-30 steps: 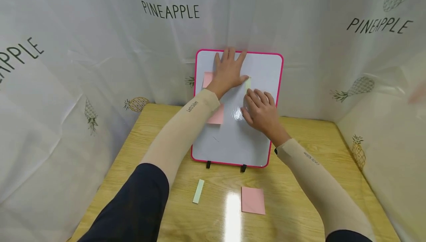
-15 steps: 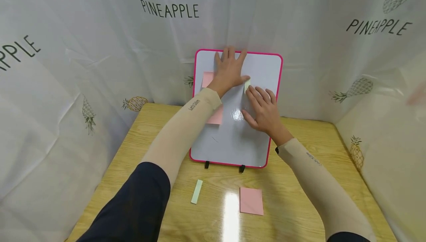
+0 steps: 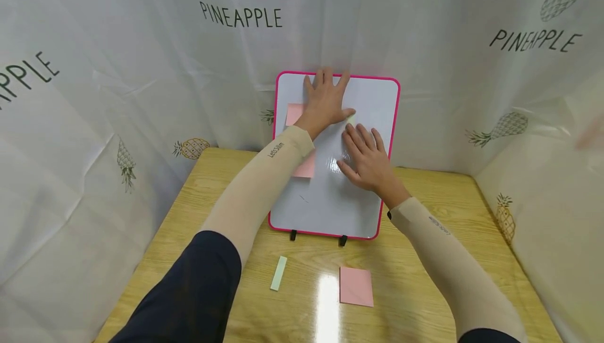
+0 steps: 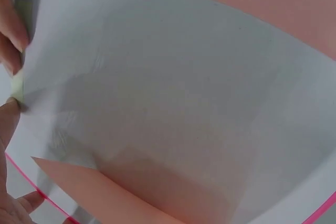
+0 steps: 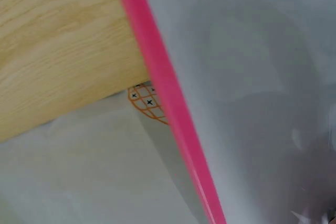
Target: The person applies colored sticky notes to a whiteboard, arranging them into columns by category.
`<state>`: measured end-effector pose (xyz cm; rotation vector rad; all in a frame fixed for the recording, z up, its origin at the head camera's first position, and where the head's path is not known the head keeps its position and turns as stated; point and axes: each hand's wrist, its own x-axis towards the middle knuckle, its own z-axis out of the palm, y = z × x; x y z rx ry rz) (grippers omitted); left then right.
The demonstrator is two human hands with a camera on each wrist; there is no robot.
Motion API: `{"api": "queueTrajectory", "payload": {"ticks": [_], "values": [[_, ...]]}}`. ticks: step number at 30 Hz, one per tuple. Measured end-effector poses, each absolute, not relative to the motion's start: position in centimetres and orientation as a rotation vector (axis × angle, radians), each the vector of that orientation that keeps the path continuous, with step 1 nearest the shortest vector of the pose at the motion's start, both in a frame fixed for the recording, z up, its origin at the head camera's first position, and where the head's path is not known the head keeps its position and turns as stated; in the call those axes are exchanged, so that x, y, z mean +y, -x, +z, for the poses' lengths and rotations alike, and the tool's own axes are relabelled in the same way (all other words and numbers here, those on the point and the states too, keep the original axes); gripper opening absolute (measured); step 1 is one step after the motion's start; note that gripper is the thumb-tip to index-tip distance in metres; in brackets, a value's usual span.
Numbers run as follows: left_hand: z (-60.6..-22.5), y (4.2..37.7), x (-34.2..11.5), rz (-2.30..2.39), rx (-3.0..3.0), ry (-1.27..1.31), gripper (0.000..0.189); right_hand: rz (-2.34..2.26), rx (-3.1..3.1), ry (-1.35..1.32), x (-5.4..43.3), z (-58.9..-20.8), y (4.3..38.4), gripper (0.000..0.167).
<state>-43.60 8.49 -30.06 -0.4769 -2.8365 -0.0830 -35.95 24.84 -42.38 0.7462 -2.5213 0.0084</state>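
A whiteboard (image 3: 330, 209) with a pink frame stands upright on its stand. My left hand (image 3: 324, 103) lies spread across its upper part, fingertips at the top edge, thumb on the upper end of a pale green sticky strip (image 3: 351, 119). Just below, my right hand (image 3: 369, 160) touches the board with nearly straight fingers that cover the strip's lower part. In the left wrist view, the strip (image 4: 18, 86) shows between the thumb and the other hand's fingertips. Two pink sticky notes, an upper one (image 3: 294, 114) and a lower one (image 3: 305, 168), are on the board's left side, partly behind my left arm.
On the wooden table (image 3: 424, 259), a pale green strip pad (image 3: 279, 273) and a pink sticky note pad (image 3: 356, 286) lie in front of the board. Black stand feet (image 3: 342, 240) jut from its lower edge. A pineapple-print curtain (image 3: 439, 96) hangs behind and at both sides.
My right hand's fingers have straightened from a curl and shifted slightly left, covering more of the green strip on the board. The left hand stays in place.
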Motion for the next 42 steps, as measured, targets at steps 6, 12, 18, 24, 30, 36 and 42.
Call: {"api": "queueTrajectory", "payload": {"ticks": [6,12,18,24,30,36,42], "values": [[-29.7,43.4,8.1,-0.075,-2.844,0.464,0.096,-0.019,-2.533,-0.758,24.9,-43.1,35.0,0.081],[-29.9,43.4,7.9,-0.046,-2.832,0.465,0.095,0.015,-2.475,-0.802,24.8,-44.4,33.8,0.085],[-30.4,43.2,7.5,0.004,-2.789,0.468,0.093,0.077,-2.354,-0.886,24.7,-45.3,32.5,0.08],[-31.0,42.4,6.6,0.005,-2.755,0.512,0.086,0.102,-2.297,-0.976,24.4,-46.5,31.0,0.076],[-30.9,41.1,5.6,0.06,-2.726,0.575,0.081,0.138,-2.282,-0.977,24.0,-47.2,29.6,0.076],[-31.5,39.1,4.1,0.052,-2.666,0.686,0.078,0.193,-2.278,-0.96,22.4,-47.6,27.8,0.074],[-34.4,36.2,0.7,-0.021,-2.585,0.792,0.075,0.218,-2.322,-0.985,20.3,-48.5,26.0,0.075]]}}
